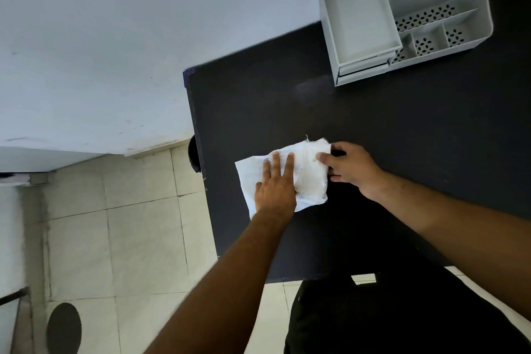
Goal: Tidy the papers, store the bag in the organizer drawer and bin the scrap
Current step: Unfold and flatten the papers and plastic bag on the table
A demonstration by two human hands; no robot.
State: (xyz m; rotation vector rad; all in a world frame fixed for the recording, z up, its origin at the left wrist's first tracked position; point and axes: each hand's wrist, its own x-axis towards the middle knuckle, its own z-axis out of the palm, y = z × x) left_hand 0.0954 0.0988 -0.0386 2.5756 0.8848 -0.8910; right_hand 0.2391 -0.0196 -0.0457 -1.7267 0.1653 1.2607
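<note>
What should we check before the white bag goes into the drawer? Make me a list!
1. Left hand flat on the white bag: ok.
2. Right hand holding the bag's right edge: ok.
3. Bag folded small enough for the drawer: cannot tell.
4. Drawer of the grey organizer pulled open with nothing in it: ok.
5. Black table bare between bag and organizer: ok.
6. Bin for the scrap in sight: cannot tell.
</note>
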